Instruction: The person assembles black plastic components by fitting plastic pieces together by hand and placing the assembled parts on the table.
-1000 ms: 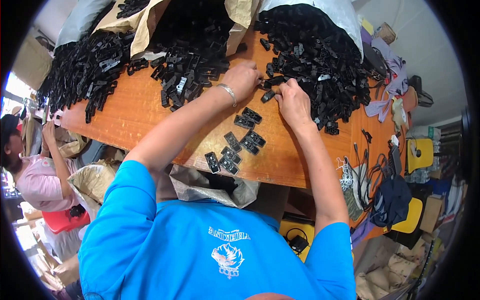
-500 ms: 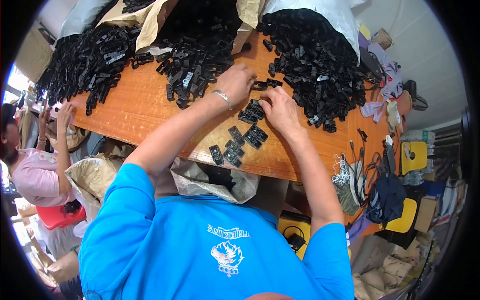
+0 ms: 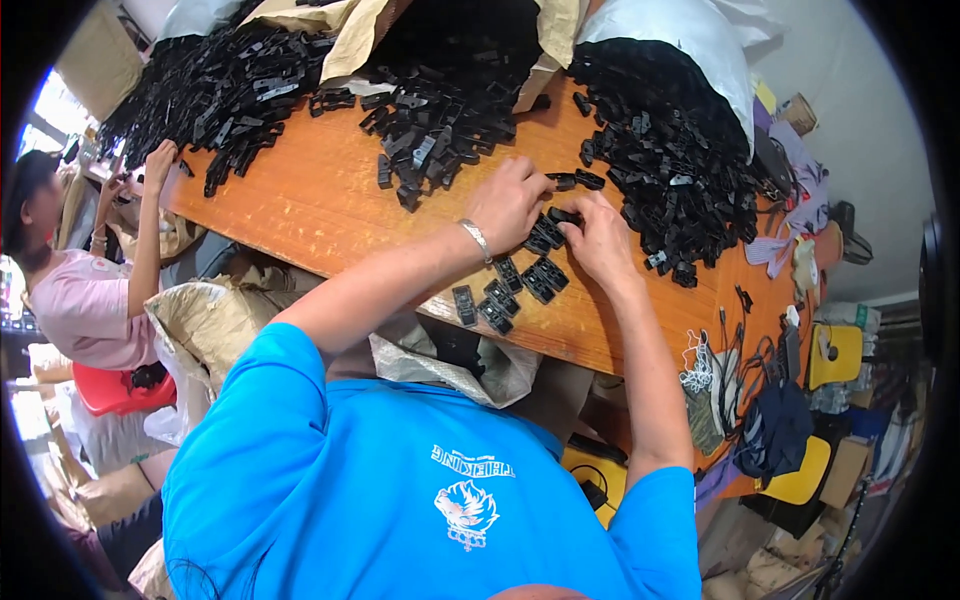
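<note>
Small black oblong plastic parts lie in a loose cluster on the wooden table [image 3: 330, 190] before me. My left hand [image 3: 508, 203], a bracelet at its wrist, has its fingers drawn together at the end of a short row of black plastic parts [image 3: 589, 179]. Its fingertips meet the nearest part there, and the hand covers some of what it grips. Just to the right, my right hand [image 3: 602, 240] pinches a black plastic part [image 3: 564, 215] between thumb and fingers, beside a paired group [image 3: 545, 236]. More parts [image 3: 497, 305] lie in pairs nearer the table edge.
Heaps of black parts spill from bags at the left [image 3: 245, 90], middle [image 3: 425, 135] and right [image 3: 680, 170]. An open woven sack [image 3: 450, 365] hangs below the table edge. Cables [image 3: 735, 350] lie at right. Another person [image 3: 95, 300] works at far left.
The whole view has shifted, so the table and heaps appear farther right. Both hands remain by the same cluster, with little movement against the parts.
</note>
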Action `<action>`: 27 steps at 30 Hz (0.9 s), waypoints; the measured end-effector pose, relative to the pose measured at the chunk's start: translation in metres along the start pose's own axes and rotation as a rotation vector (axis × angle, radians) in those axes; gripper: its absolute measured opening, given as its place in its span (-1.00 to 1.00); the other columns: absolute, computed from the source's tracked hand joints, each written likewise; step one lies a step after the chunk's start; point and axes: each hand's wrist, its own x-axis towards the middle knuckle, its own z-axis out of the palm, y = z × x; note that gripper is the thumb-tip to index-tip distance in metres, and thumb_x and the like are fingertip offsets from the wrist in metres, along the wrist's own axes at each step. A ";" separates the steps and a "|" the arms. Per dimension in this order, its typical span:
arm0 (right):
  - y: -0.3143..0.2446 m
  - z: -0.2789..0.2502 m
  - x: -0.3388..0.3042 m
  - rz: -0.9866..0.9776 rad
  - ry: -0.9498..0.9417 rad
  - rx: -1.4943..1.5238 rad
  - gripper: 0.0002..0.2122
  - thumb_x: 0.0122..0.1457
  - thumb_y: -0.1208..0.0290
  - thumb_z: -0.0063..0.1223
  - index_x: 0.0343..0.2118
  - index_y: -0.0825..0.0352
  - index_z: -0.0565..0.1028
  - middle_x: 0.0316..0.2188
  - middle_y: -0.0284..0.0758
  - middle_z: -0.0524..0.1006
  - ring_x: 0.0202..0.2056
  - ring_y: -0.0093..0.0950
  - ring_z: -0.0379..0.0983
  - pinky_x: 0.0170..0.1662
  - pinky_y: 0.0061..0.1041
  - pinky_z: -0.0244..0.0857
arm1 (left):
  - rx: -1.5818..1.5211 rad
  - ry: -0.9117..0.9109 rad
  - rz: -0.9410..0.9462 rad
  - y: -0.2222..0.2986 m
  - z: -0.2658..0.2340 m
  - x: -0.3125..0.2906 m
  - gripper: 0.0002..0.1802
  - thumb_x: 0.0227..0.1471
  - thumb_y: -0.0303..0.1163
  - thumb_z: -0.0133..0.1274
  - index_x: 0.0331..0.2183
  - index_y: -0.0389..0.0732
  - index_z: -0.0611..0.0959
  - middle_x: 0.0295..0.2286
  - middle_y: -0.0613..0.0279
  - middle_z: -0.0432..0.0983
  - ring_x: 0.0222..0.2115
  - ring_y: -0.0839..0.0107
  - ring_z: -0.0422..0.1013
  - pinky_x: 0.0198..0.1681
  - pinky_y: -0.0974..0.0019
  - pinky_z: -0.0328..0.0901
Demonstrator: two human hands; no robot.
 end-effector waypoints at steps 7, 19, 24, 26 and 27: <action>0.007 0.005 0.007 0.115 0.085 0.322 -0.76 0.18 0.42 0.38 -0.16 0.41 0.62 -0.44 -0.19 0.66 -0.41 -0.31 0.64 -0.25 -0.33 0.50 | -0.261 -0.123 0.005 0.000 -0.005 0.009 -0.71 0.17 -0.49 0.19 -0.05 -0.22 0.70 -0.27 0.10 0.60 -0.23 0.13 0.53 -0.12 0.12 0.44; 0.015 -0.007 0.004 0.268 -0.106 0.987 -0.80 0.30 0.51 0.31 -0.08 0.48 0.61 -0.34 -0.34 0.69 -0.40 -0.64 0.61 -0.36 -0.68 0.48 | -0.739 -0.249 -0.200 -0.010 0.001 0.015 -0.82 0.22 -0.49 0.22 -0.13 -0.27 0.65 -0.38 0.32 0.56 -0.36 0.52 0.47 -0.22 0.39 0.44; 0.025 -0.002 0.012 0.228 0.019 0.800 -0.81 0.26 0.52 0.33 -0.12 0.47 0.64 -0.35 -0.29 0.69 -0.42 -0.57 0.61 -0.34 -0.56 0.49 | -0.350 0.009 -0.073 -0.021 0.005 0.027 -0.60 0.09 -0.35 0.36 -0.05 -0.23 0.65 -0.23 0.11 0.59 -0.13 0.21 0.51 -0.02 0.19 0.45; 0.027 0.000 0.015 0.075 0.261 0.284 -0.78 0.20 0.47 0.37 -0.13 0.44 0.64 -0.32 -0.22 0.67 -0.37 -0.38 0.64 -0.27 -0.40 0.51 | -0.160 -0.032 -0.078 -0.021 0.006 0.031 -0.56 0.06 -0.33 0.38 -0.04 -0.22 0.65 -0.20 0.09 0.57 -0.10 0.15 0.48 0.01 0.15 0.43; 0.028 0.002 0.016 0.078 0.260 0.283 -0.78 0.20 0.47 0.37 -0.13 0.44 0.64 -0.32 -0.22 0.67 -0.37 -0.38 0.64 -0.27 -0.40 0.51 | 0.033 -0.070 -0.083 -0.021 0.006 0.032 -0.52 0.03 -0.30 0.40 -0.02 -0.21 0.66 -0.18 0.07 0.54 -0.06 0.08 0.45 0.04 0.10 0.40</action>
